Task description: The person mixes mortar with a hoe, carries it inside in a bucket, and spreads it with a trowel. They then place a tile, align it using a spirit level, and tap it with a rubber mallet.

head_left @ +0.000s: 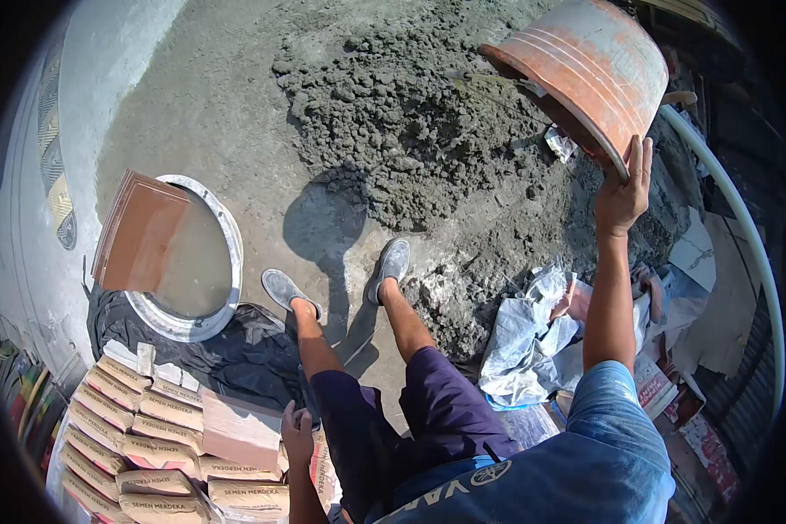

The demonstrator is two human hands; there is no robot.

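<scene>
My right hand (623, 194) grips the rim of an orange, cement-smeared bucket (598, 65), which is tipped on its side at the upper right with its mouth facing down and left. Beneath and left of the bucket spreads a heap of wet grey mortar (410, 122). Low in the view, my left hand (298, 430) hangs beside a pinkish block (240, 430), its fingers loosely apart and holding nothing.
A round tub (233, 262) of cloudy water stands at the left, with a brown tile (141, 231) across it. Stacked cement bags (162, 480) fill the lower left. Crumpled white sacks (533, 341) lie right of my legs, and a pale hose (751, 227) curves along the right.
</scene>
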